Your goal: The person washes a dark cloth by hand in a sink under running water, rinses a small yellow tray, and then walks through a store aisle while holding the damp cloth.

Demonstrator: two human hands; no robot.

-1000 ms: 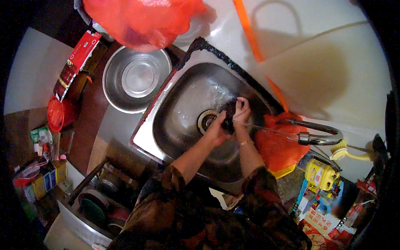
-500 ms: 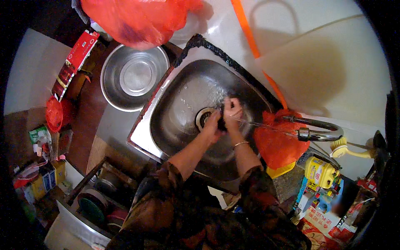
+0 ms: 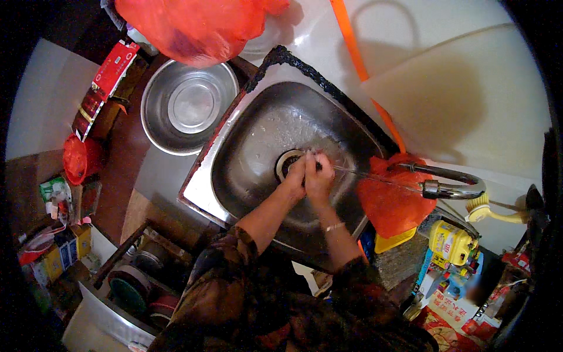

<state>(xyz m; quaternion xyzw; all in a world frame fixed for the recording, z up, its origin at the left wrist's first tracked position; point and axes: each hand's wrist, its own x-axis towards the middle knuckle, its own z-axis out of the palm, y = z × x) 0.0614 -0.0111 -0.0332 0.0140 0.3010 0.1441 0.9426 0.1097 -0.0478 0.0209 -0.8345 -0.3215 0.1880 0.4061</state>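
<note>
Over the steel sink (image 3: 249, 132), my left hand (image 3: 296, 176) and my right hand (image 3: 319, 180) are pressed together beside the drain (image 3: 282, 166). The fingers of both are closed. A small dark patch shows between them, but what they hold is mostly hidden. From the curved metal faucet (image 3: 451, 190) on the right, a thin stream of water runs across to my right hand. A bracelet (image 3: 335, 226) circles my right wrist.
A wide metal basin (image 3: 157, 117) stands left of the sink, below a large red plastic bag (image 3: 193, 29). Another red bag (image 3: 390, 202) hangs under the faucet. Farther right are a yellow jug (image 3: 448, 242) and a yellow-handled brush (image 3: 495, 215).
Both hands have come closer together, and the right has moved down and left, toward the drain. The dark thing between them shows less. Water now meets my right hand nearer the drain.
</note>
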